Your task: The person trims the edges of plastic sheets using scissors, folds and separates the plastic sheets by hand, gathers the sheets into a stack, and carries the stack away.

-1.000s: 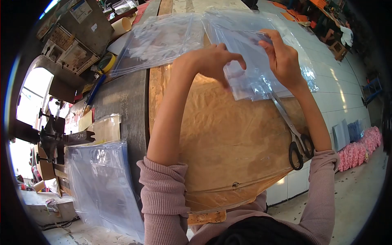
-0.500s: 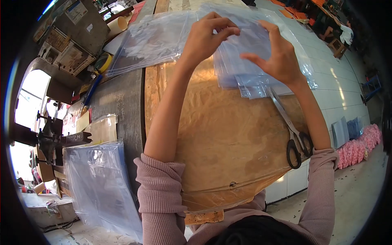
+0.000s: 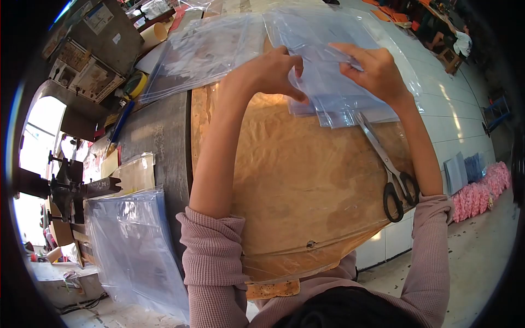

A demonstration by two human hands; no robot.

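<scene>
Clear bluish plastic sheets lie in a pile at the far side of the brown table. At the pile's left edge is my left hand, fingers curved and apart, with nothing seen between them. My right hand is over the pile, its thumb and fingers drawn near each other around a sheet's edge; the contact itself is hard to make out. Scissors with black handles rest on the table near my right forearm, their tips by the pile's near edge. Another stack of clear plastic lies left of my left hand.
More clear plastic sheets hang at the lower left beside a metal clamp. A grey machine and yellow tape are at the upper left. Pink bundles lie on the floor at right. A person sits far off.
My left hand rose, then came back down to the pile's left edge. My right hand opened wide, and its fingers have since drawn together. The sheets under them have shifted.
</scene>
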